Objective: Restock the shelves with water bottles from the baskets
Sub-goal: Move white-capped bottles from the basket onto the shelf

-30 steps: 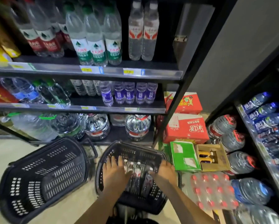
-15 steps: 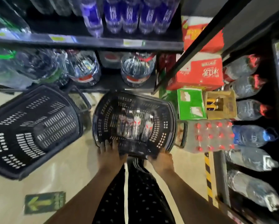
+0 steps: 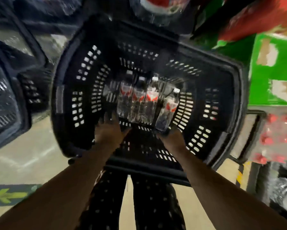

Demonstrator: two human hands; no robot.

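Several clear water bottles [image 3: 137,100] with red-and-white labels lie side by side on the floor of the black plastic basket [image 3: 76,100] in front of me. One more water bottle [image 3: 168,110] lies tilted at their right. My left hand [image 3: 108,131] reaches into the basket, its fingers stretched to the base of the leftmost bottle. My right hand [image 3: 172,138] is at the base of the tilted bottle. Motion blur hides whether its fingers close round it.
A second black basket [image 3: 8,100] stands at the left. A green carton [image 3: 272,70], red cartons [image 3: 255,19] and a shrink-wrapped pack of red-capped bottles [image 3: 279,138] crowd the right. A large water jug [image 3: 152,7] sits on the bottom shelf behind the basket. A green arrow marks the floor [image 3: 9,195].
My head has dropped much closer to the basket. Both hands went from its near rim down inside to the bottoms of the bottles.
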